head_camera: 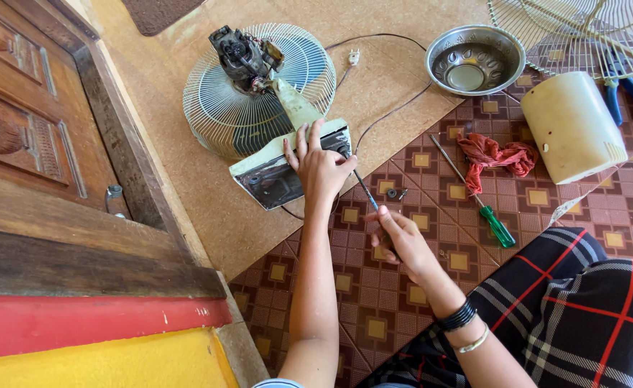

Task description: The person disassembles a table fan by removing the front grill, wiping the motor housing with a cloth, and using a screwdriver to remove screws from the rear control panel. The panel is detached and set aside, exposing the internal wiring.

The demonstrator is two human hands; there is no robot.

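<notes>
While the left hand (321, 169) is pressing flat and unclenched on the upturned fan base (288, 167), the right hand (400, 241) is gripping a screwdriver (365, 189) at its underside, with removed screws (396, 193) lying beside it and the motor (241, 56) already exposed.

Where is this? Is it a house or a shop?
Probably the floor of a house, by a carved wooden door. A patterned floor mat, a metal bowl and a taken-apart fan lie about.
</notes>
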